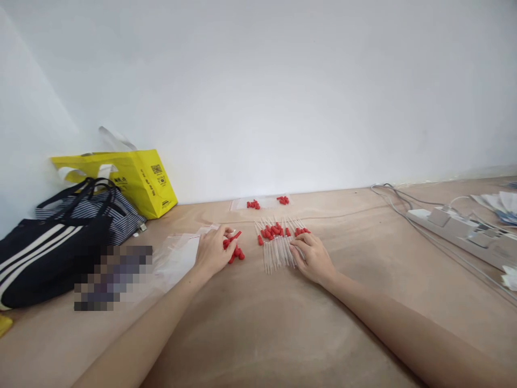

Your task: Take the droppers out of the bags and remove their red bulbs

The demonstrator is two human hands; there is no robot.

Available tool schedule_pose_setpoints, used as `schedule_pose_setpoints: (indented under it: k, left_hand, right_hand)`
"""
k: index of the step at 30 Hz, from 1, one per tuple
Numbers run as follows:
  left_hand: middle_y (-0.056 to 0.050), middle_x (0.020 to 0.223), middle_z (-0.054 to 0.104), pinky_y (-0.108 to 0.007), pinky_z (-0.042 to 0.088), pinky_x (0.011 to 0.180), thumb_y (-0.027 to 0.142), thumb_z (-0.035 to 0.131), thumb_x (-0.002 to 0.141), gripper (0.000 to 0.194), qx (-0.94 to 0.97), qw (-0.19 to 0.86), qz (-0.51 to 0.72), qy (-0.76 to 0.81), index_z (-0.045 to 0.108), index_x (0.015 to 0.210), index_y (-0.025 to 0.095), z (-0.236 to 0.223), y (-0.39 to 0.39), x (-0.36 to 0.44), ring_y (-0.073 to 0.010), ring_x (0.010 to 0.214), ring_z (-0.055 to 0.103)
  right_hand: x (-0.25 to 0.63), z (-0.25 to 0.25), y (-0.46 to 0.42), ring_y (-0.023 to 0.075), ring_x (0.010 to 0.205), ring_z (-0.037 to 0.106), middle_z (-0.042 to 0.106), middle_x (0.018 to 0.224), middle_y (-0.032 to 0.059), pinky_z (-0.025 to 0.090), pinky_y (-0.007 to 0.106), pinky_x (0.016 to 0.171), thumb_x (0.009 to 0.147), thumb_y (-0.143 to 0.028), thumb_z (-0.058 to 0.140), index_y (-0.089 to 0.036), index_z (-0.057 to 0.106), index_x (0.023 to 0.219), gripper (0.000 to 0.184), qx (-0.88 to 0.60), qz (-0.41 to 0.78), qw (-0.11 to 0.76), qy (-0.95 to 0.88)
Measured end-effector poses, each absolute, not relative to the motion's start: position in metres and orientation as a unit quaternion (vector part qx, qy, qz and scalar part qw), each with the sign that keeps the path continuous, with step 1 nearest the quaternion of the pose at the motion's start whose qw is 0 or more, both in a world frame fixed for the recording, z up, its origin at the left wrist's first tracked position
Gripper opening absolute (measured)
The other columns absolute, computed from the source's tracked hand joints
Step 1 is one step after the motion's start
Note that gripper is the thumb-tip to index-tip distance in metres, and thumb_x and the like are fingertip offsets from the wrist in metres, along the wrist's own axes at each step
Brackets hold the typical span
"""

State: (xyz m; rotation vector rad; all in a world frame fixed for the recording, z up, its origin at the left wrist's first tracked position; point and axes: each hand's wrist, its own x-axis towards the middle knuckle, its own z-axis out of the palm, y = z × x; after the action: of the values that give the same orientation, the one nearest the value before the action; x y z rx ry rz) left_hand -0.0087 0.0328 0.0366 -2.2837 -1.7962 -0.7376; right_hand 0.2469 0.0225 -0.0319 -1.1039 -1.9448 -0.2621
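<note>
My left hand (215,251) is closed, thumb and fingers around red rubber dropper bulbs (238,253) at the table's middle. More bulbs lie loose beside its fingertips. My right hand (314,256) rests at the right end of a row of clear, thin dropper tubes (277,255), its fingers curled together on a tube; the palm hides part of that end. Just beyond the row, several droppers with red bulbs (273,231) lie side by side, tips pointing toward the wall.
Flat clear zip bags (177,256) lie left of my left hand. Farther back is a bag with red-bulbed droppers (253,205). A yellow shopping bag (155,183) and a black bag (52,258) stand left. At right are a power strip (456,231) and cables.
</note>
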Motion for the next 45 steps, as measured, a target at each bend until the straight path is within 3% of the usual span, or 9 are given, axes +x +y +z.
schedule_pose_setpoints:
  k: [10, 17, 24, 30, 32, 38, 45]
  left_hand:
    - [-0.001, 0.08, 0.066, -0.037, 0.036, 0.08, 0.03, 0.05, 0.068, 0.013, -0.758, 0.002, -0.111, -0.643, 0.056, 0.074, 0.02, 0.044, 0.096, -0.009, -0.0212, 0.082, 0.058]
    - [0.004, 0.076, 0.066, -0.023, 0.041, 0.068, 0.031, 0.052, 0.063, 0.016, -0.786, -0.098, -0.029, -0.61, 0.063, 0.072, 0.023, 0.051, 0.107, -0.012, -0.0153, 0.075, 0.059]
    - [0.002, 0.068, 0.064, -0.03, 0.039, 0.073, 0.038, 0.052, 0.062, 0.022, -0.77, -0.092, -0.022, -0.631, 0.064, 0.073, 0.023, 0.053, 0.099, 0.01, -0.0189, 0.074, 0.057]
    - [0.0, 0.067, 0.063, -0.041, 0.03, 0.086, 0.047, 0.055, 0.057, 0.026, -0.765, -0.068, -0.017, -0.64, 0.059, 0.053, 0.021, 0.039, 0.099, 0.049, -0.024, 0.081, 0.055]
    - [-0.002, 0.064, 0.063, -0.042, 0.032, 0.083, 0.044, 0.056, 0.056, 0.024, -0.753, -0.07, -0.009, -0.655, 0.059, 0.051, 0.021, 0.036, 0.1, 0.056, -0.0252, 0.079, 0.056]
    - [-0.004, 0.054, 0.061, -0.045, 0.034, 0.079, 0.032, 0.051, 0.058, 0.016, -0.702, -0.068, 0.005, -0.709, 0.059, 0.049, 0.021, 0.035, 0.106, 0.054, -0.0272, 0.072, 0.059]
    - [-0.012, 0.064, 0.062, -0.052, 0.027, 0.08, 0.032, 0.046, 0.065, 0.023, -0.707, 0.038, -0.048, -0.705, 0.055, 0.05, 0.017, 0.061, 0.086, 0.024, -0.0337, 0.08, 0.056]
  right_hand:
    - [0.248, -0.028, 0.017, 0.0163, 0.079, 0.052, 0.058, 0.081, 0.0044, 0.031, 0.03, 0.067, 0.081, -0.021, 0.047, -0.019, 0.062, 0.081, 0.016, -0.458, -0.138, 0.447, -0.756]
    - [0.248, -0.027, 0.016, 0.0149, 0.077, 0.051, 0.058, 0.081, 0.0035, 0.028, 0.029, 0.066, 0.08, -0.02, 0.048, -0.02, 0.063, 0.08, 0.015, -0.451, -0.133, 0.455, -0.756]
    - [0.246, -0.028, 0.016, 0.0146, 0.078, 0.051, 0.059, 0.083, 0.003, 0.027, 0.029, 0.066, 0.079, -0.021, 0.049, -0.021, 0.063, 0.082, 0.014, -0.451, -0.127, 0.448, -0.761]
    - [0.252, -0.024, 0.014, 0.0152, 0.077, 0.05, 0.059, 0.081, 0.003, 0.026, 0.031, 0.067, 0.079, -0.026, 0.051, -0.022, 0.063, 0.08, 0.013, -0.47, -0.113, 0.423, -0.766]
    - [0.258, -0.021, 0.013, 0.0163, 0.079, 0.049, 0.059, 0.086, 0.004, 0.027, 0.031, 0.068, 0.077, -0.036, 0.054, -0.022, 0.063, 0.087, 0.019, -0.458, -0.086, 0.392, -0.794]
    - [0.276, -0.016, 0.019, 0.0244, 0.096, 0.045, 0.055, 0.104, 0.0092, 0.027, 0.038, 0.079, 0.061, -0.066, 0.055, -0.022, 0.053, 0.11, 0.066, -0.411, -0.068, 0.299, -0.859]
    - [0.276, -0.025, 0.028, 0.0238, 0.096, 0.045, 0.056, 0.102, 0.0102, 0.026, 0.04, 0.081, 0.068, -0.061, 0.053, -0.022, 0.053, 0.111, 0.058, -0.408, -0.106, 0.308, -0.853]
